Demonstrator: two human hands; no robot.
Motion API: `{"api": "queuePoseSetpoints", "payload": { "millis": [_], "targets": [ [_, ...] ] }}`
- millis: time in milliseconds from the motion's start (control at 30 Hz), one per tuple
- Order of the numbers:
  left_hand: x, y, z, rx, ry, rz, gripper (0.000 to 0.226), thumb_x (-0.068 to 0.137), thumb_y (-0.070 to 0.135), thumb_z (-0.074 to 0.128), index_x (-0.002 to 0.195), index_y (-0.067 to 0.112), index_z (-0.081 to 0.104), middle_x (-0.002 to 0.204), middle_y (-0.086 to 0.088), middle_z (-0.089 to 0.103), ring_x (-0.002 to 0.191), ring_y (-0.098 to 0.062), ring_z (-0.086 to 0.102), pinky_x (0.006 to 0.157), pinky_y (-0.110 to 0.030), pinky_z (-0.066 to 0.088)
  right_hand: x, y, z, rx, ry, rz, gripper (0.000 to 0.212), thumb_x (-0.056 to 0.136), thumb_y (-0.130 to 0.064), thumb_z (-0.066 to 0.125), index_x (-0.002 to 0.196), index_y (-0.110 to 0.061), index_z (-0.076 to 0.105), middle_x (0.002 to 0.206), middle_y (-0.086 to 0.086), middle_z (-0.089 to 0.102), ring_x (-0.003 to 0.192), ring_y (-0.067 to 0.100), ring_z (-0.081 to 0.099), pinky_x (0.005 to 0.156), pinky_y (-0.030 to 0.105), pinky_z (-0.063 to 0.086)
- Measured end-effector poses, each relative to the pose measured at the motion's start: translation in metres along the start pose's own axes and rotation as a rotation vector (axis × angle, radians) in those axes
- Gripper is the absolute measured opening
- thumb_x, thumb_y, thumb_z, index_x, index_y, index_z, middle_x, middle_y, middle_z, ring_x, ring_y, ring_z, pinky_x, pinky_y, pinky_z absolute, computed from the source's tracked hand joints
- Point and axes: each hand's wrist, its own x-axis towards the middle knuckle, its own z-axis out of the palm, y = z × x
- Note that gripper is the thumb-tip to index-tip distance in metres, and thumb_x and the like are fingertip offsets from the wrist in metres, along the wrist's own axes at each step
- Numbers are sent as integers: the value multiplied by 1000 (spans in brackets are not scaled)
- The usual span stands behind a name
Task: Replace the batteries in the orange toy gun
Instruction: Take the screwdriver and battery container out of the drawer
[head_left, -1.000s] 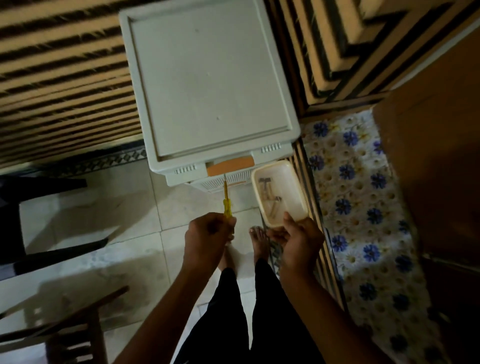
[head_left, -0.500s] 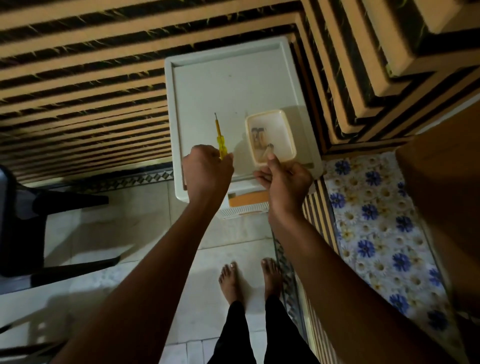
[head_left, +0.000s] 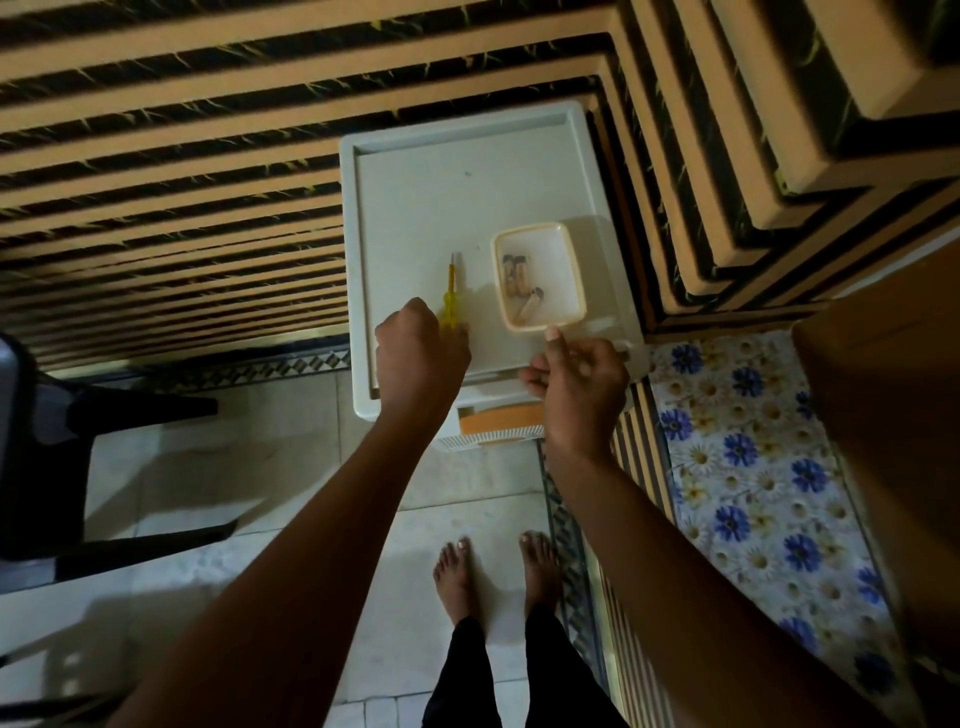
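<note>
Several batteries (head_left: 519, 278) lie in one tray (head_left: 571, 270); we count two upright side by side and at least one more lying at an angle near the front, the exact total unclear in the dim light. We see no orange toy gun in this view. One tray sits on the right half of one white cabinet (head_left: 415, 197), its front edge near the cabinet's front rim. One yellow screwdriver (head_left: 449, 301) lies just left of the tray, tip pointing away from us. Our left hand (head_left: 421, 353) is curled over the screwdriver's handle end; whether it grips or only touches we cannot tell. Our right hand (head_left: 579, 384) sits at the tray's front corner, thumb up against the rim, fingers curled; whether it pinches the rim we cannot tell. One orange drawer front (head_left: 498, 418) shows below the cabinet top. The cabinet's back half is bare. One striped stair wall (head_left: 182, 182) stands behind and right, touching the cabinet. One dark chair (head_left: 52, 441) stands well left, one flowered mat (head_left: 753, 467) right. Two bare feet (head_left: 493, 571) stand on the tile.
</note>
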Motion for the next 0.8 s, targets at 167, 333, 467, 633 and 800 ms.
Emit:
{"api": "queuePoseSetpoints", "payload": {
  "millis": [167, 333, 467, 633, 800],
  "targets": [
    [-17, -19, -2, -31, 51, 72, 37, 96, 42, 70, 103, 6, 69, 95, -7, 68, 81, -23, 64, 62, -29, 53, -17, 35, -44, -543, -283, -800, 7, 96, -4, 65, 98, -3, 72, 90, 7, 73, 84, 20, 70, 76, 36, 59],
    [-42, -51, -5, 82, 38, 250, 34, 98, 33, 69, 117, 5, 69, 120, -12, 65, 109, -28, 60, 88, -35, 52, -10, 63, -59, -969, -394, -1188, 31, 84, 0, 68, 114, 2, 74, 115, 17, 74, 105, 33, 70, 96, 46, 55],
    [-42, -82, -5, 249, -37, 422, 48, 97, 41, 68, 134, 11, 65, 152, -12, 56, 140, -34, 49, 113, -50, 43, -15, 59, -56, -1166, -436, -1120, 49, 74, 4, 66, 123, -1, 69, 123, 15, 68, 114, 36, 65, 91, 46, 52],
    [-39, -96, -12, 263, -86, 513, 53, 98, 39, 68, 145, 15, 61, 162, -8, 45, 150, -31, 42, 117, -54, 44, -24, 41, -49, -1249, -514, -954, 30, 71, 1, 54, 94, -8, 71, 105, 11, 65, 98, 38, 62, 81, 45, 49],
    [-40, -93, -18, 271, -97, 503, 53, 99, 39, 67, 148, 18, 59, 164, -6, 44, 152, -30, 40, 117, -55, 43, -32, 51, -75, -1221, -648, -867, 20, 65, -4, 76, 85, -7, 71, 92, 13, 65, 84, 38, 63, 70, 42, 51]
  ]
}}
